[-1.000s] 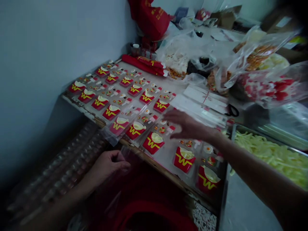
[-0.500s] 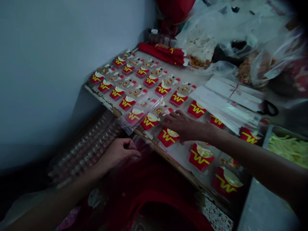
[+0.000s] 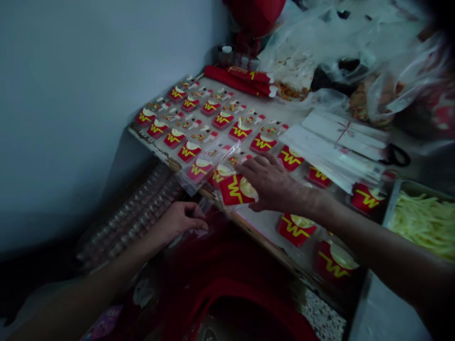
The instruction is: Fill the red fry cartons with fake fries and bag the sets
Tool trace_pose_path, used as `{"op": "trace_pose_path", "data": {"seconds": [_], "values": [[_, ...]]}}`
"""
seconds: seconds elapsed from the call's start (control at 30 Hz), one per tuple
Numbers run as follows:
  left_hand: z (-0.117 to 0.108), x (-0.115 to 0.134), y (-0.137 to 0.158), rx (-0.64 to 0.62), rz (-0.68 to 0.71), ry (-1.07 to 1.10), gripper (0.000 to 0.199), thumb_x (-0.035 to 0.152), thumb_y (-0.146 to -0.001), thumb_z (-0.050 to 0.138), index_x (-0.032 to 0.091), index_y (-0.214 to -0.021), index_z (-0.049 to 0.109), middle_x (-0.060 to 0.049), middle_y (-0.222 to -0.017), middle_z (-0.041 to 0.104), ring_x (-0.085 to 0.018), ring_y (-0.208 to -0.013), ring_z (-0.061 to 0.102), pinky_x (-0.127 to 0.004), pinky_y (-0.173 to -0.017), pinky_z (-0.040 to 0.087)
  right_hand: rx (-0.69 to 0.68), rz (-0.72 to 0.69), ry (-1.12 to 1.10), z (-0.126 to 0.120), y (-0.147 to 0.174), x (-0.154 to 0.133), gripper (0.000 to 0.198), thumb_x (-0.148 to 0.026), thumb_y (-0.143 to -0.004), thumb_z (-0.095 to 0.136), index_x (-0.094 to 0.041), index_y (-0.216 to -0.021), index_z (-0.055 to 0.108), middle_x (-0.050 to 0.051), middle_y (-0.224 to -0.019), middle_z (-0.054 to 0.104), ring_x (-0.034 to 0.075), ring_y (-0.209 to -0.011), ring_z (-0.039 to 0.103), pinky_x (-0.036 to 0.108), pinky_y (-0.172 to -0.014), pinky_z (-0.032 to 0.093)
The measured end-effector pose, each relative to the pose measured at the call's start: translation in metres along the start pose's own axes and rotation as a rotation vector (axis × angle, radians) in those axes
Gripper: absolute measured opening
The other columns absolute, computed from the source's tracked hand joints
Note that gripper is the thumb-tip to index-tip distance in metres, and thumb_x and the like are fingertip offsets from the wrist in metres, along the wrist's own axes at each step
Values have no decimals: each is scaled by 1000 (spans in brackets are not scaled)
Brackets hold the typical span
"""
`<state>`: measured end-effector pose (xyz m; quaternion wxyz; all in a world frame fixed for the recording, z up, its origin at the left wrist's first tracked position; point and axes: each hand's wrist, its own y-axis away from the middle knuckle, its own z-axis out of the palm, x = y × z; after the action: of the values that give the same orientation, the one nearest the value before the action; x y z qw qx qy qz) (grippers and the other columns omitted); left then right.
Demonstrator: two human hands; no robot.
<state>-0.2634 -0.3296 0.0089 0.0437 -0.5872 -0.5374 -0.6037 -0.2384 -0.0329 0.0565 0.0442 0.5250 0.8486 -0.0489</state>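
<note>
My right hand (image 3: 272, 184) grips a small red fries box (image 3: 232, 190) by its pale, fries-filled end. The box is tilted on its side, its yellow W turned toward the table's front edge. My left hand (image 3: 185, 219) is closed in a pinch below that edge, on what looks like a clear plastic bag (image 3: 206, 206); the bag is dim and partly hidden. Rows of similar red boxes in clear packaging, with tiny toy-like food pieces, lie on the table (image 3: 256, 220). One bagged fries box (image 3: 199, 169) rests near the front edge, between the hands and the far rows.
A metal tray of pale fries-like strips (image 3: 421, 222) stands at the right. White flat packets (image 3: 341, 137) and black-handled scissors (image 3: 396, 155) lie behind the boxes. Clear bags (image 3: 295, 71) crowd the back. Ridged clear plastic containers (image 3: 142, 213) are stacked below the table, beside the wall (image 3: 88, 94).
My right hand has lifted a fries box from the front row, turned it and shifted it left toward my left hand. My left hand stays pinched in nearly the same place.
</note>
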Motion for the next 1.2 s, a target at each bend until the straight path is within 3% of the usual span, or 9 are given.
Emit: {"op": "trace_pose_path", "data": {"seconds": [0.2,0.4,0.6,0.83,1.07,1.2], "values": [[6,23,-2,3,91,154,54,23,-54,88,20,-99,58,9,-61,60,-12,-55,56,-23,-57,41,93,39,-7,0,20,-29,100,-55,-71,82,-18,-151,35,18,-133,57,39,-121,48,55,-111,26],[14,60,-9,-28,274,41,33,34,-66,84,17,-80,60,3,-72,64,-12,-66,59,-24,-64,44,45,3,-49,-19,52,-10,96,-46,-64,84,-25,-147,42,13,-127,61,36,-111,55,52,-105,32],[32,79,-18,-99,305,-77,34,39,-65,83,18,-76,59,4,-66,59,-12,-63,54,-23,-59,40,-80,-24,-61,-27,74,8,88,-41,-56,88,-19,-136,56,13,-118,64,33,-104,58,47,-94,43],[29,98,-28,-113,383,-348,25,38,-67,78,17,-72,66,1,-70,64,-14,-68,56,-24,-64,42,-38,2,-64,-22,81,13,97,-45,-55,91,-18,-140,52,14,-121,63,35,-106,58,47,-90,47],[32,145,-42,-177,341,-253,33,43,-65,81,17,-71,62,2,-65,62,-11,-59,54,-23,-57,40,227,192,-12,-10,85,11,98,-49,-62,86,-20,-146,44,17,-125,61,41,-115,54,54,-93,44],[33,151,-54,-165,317,-274,37,49,-68,79,17,-72,62,1,-63,62,-11,-56,54,-22,-54,39,154,158,-107,-10,95,21,99,-42,-57,89,-22,-145,46,15,-130,60,39,-117,53,54,-96,43]]}}
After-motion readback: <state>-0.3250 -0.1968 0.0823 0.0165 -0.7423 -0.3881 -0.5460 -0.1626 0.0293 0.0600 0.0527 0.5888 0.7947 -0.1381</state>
